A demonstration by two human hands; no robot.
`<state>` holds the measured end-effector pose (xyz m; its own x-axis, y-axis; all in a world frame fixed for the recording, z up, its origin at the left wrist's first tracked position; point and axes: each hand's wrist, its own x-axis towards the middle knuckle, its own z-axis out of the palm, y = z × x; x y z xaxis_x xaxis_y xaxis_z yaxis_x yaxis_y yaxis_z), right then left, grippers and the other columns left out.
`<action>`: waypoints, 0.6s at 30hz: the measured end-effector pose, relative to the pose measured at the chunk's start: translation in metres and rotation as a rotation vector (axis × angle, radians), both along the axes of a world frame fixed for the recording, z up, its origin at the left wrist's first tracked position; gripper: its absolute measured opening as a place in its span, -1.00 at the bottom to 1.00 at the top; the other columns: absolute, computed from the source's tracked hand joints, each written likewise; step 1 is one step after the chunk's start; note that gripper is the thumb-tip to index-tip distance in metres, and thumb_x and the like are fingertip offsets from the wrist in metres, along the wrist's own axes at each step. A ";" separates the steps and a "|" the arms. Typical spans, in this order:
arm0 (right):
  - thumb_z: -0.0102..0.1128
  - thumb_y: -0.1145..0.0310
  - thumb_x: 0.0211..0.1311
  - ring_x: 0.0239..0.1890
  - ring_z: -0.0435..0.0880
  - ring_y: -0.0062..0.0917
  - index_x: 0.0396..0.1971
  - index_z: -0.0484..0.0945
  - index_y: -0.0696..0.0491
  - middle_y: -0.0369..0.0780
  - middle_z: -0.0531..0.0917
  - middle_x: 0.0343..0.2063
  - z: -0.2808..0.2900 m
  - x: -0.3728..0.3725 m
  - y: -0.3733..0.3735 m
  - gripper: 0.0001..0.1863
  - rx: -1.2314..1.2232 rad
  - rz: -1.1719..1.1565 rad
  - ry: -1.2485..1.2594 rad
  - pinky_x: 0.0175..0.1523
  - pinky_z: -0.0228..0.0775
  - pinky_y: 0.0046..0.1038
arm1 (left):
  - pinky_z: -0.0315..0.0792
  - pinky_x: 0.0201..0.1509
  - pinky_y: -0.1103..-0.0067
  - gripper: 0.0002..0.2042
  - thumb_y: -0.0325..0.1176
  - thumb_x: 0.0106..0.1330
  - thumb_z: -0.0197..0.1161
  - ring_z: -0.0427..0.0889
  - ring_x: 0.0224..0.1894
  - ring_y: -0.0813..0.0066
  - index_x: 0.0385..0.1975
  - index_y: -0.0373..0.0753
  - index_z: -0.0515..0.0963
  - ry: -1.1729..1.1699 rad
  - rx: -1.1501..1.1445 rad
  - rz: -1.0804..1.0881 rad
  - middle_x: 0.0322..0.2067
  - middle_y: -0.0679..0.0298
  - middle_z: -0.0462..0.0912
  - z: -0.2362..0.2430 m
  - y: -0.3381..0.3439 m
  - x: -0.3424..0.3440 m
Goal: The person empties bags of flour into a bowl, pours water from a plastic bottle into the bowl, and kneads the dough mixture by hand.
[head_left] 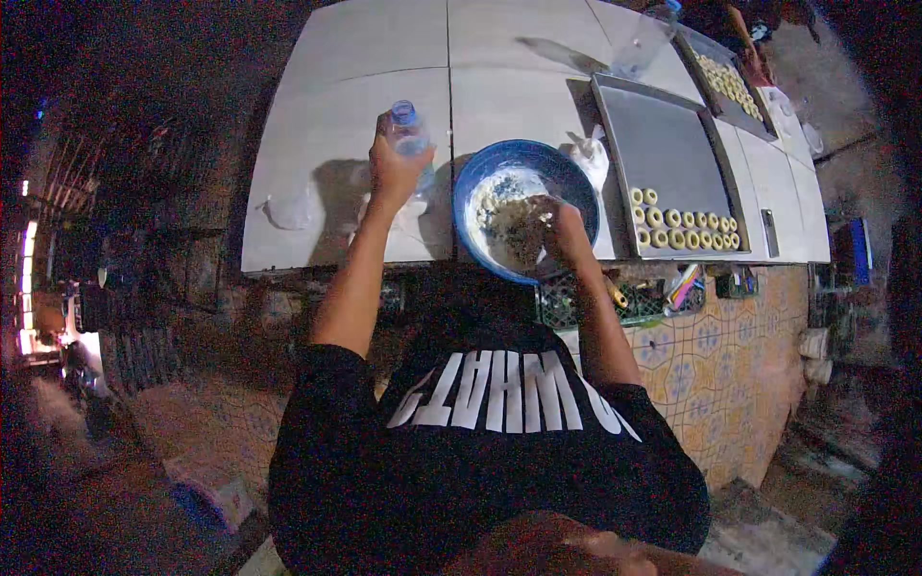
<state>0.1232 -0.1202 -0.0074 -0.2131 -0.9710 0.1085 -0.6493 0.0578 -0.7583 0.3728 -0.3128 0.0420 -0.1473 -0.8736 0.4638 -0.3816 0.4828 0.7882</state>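
Observation:
My left hand (394, 171) is wrapped around a clear plastic bottle (411, 146), upright above the table left of the basin, its bluish mouth at the top. Inside the blue basin (464, 221) lies a crumbly mix of white flour and dough (506, 213). My right hand (565, 230) reaches into the basin's right side, its fingers curled into the dough and partly hidden, with pale bits stuck on them. A tied white plastic bag (593, 158) rests against the basin's right rim.
To the right, a metal tray (663, 125) carries rows of dough rings (688, 238). Beyond it are a second tray (728, 84), another clear bottle (649, 40) and another person's hand (757, 69). A clear plastic bag (290, 207) lies left; a phone (769, 233) is at the right edge.

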 end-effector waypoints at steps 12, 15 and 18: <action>0.41 0.60 -0.13 -0.23 0.70 -0.39 -0.06 0.52 0.24 -0.09 0.68 -0.22 -0.041 -0.003 -0.011 -0.49 -0.035 0.043 -0.011 -0.16 0.56 -0.42 | 0.39 0.17 0.43 -0.33 -0.29 -0.09 0.55 0.56 0.03 0.27 0.07 -0.29 0.41 -0.102 0.085 -0.174 -0.05 0.09 0.59 0.006 0.008 0.040; 0.45 0.58 -0.14 -0.20 0.69 -0.40 -0.05 0.50 0.23 -0.10 0.68 -0.22 -0.048 -0.005 -0.010 -0.46 0.016 -0.034 -0.132 -0.16 0.55 -0.43 | 0.38 0.20 0.42 -0.33 -0.27 -0.06 0.55 0.54 0.08 0.28 0.08 -0.30 0.43 -0.103 0.304 -0.184 -0.02 0.10 0.58 0.012 0.026 0.064; 0.36 0.60 -0.06 -0.19 0.69 -0.42 -0.05 0.51 0.22 -0.13 0.68 -0.21 -0.047 -0.011 -0.004 -0.53 0.014 -0.098 -0.145 -0.15 0.55 -0.41 | 0.39 0.19 0.43 -0.43 -0.28 0.00 0.52 0.51 0.12 0.34 0.05 -0.28 0.49 -0.245 0.446 -0.227 0.01 0.12 0.57 0.039 0.050 0.080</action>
<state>0.1119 -0.1243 -0.0543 -0.3193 -0.9460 0.0562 -0.5236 0.1267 -0.8425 0.4527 -0.2630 0.0815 -0.4121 -0.9110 -0.0153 -0.5046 0.2142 0.8364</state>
